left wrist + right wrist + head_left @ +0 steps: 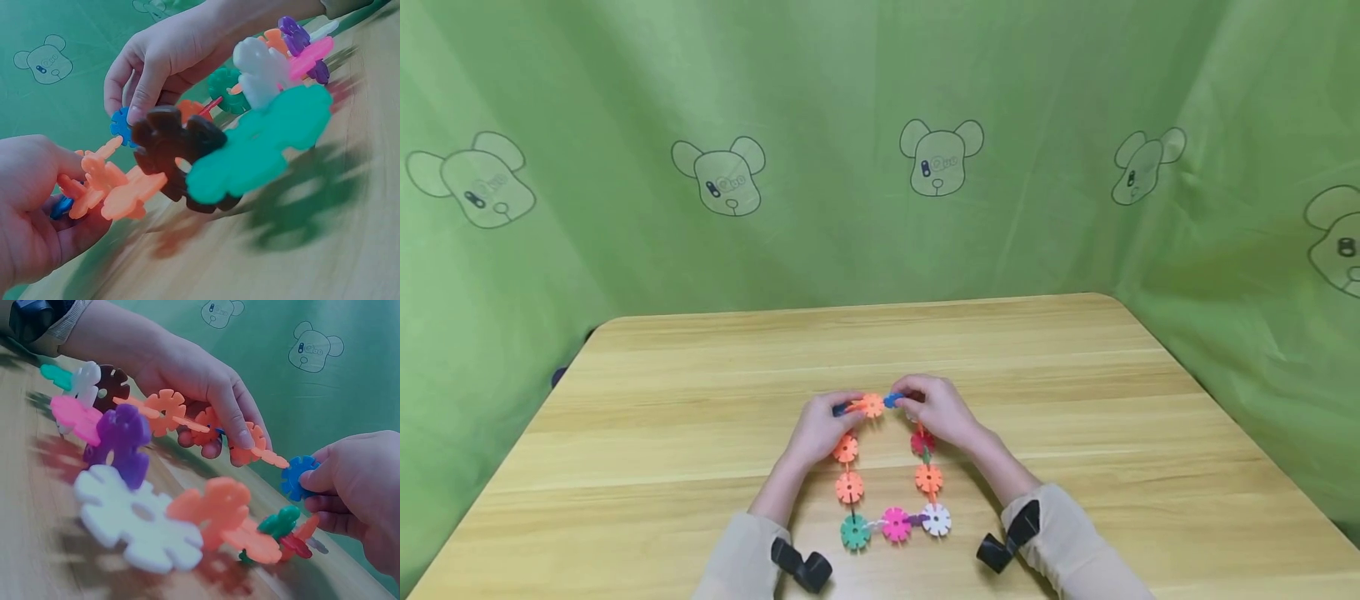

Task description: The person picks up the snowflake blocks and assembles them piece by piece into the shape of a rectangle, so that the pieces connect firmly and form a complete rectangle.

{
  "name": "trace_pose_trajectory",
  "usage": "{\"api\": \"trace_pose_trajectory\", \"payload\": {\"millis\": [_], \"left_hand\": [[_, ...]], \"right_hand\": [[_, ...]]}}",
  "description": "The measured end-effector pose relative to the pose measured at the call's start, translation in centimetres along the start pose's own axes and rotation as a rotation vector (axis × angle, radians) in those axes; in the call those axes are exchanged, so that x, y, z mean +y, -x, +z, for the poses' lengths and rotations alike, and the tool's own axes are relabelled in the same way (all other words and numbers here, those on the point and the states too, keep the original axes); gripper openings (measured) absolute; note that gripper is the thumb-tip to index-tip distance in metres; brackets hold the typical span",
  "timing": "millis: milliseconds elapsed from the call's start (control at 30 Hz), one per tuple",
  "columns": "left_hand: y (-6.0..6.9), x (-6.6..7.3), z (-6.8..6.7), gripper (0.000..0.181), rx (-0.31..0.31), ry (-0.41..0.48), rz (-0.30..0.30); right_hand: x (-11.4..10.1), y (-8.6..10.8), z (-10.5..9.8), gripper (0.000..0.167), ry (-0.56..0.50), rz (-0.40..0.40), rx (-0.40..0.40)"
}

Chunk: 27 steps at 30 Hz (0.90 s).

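Slotted plastic flower discs are linked into a chain laid out roughly as a rectangle. At its far left corner my left hand (818, 427) grips orange discs, with a dark blue disc (61, 207) partly hidden in the fingers. My right hand (946, 412) pinches a blue disc (299, 478) between thumb and fingers. That blue disc meets the end of the orange discs; whether they are slotted together I cannot tell. Green (855, 532), pink (896, 525) and white (936, 520) discs form the near side. A brown disc (162, 144) adjoins the green one.
The chain lies on a wood-grain table (700, 358) with rounded far corners. Green curtains (835, 250) with bear-head outlines hang behind and at both sides. Black wrist cameras (805, 567) are strapped over both pale sleeves (1078, 533).
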State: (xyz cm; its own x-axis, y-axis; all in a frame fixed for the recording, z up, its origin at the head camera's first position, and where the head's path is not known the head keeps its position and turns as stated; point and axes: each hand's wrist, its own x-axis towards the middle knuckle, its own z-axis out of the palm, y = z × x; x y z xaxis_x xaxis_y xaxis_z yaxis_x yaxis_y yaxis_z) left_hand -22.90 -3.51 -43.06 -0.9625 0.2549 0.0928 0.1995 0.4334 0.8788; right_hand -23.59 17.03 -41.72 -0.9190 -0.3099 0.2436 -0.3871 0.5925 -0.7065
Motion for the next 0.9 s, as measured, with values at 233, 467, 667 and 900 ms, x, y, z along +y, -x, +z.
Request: {"api": "trace_pose_trajectory", "payload": {"millis": [233,467,667,900], "left_hand": [[0.04,0.21,-0.05,0.034,-0.010,-0.010,-0.010],[0.03,0.20,0.05,0.035,-0.019,-0.005,-0.009],[0.07,0.22,0.05,0.034,-0.020,-0.006,0.002],[0.06,0.17,0.05,0.035,-0.021,0.006,-0.005]], "right_hand": [[-0.09,0.00,0.11,0.012,0.060,-0.064,0.024],[-0.15,0.10,0.12,0.012,0.083,-0.101,0.031],[-0.21,0.18,0.12,0.012,0.119,-0.125,0.026],[0.07,0.22,0.20,0.012,0.132,-0.153,0.028]]}}
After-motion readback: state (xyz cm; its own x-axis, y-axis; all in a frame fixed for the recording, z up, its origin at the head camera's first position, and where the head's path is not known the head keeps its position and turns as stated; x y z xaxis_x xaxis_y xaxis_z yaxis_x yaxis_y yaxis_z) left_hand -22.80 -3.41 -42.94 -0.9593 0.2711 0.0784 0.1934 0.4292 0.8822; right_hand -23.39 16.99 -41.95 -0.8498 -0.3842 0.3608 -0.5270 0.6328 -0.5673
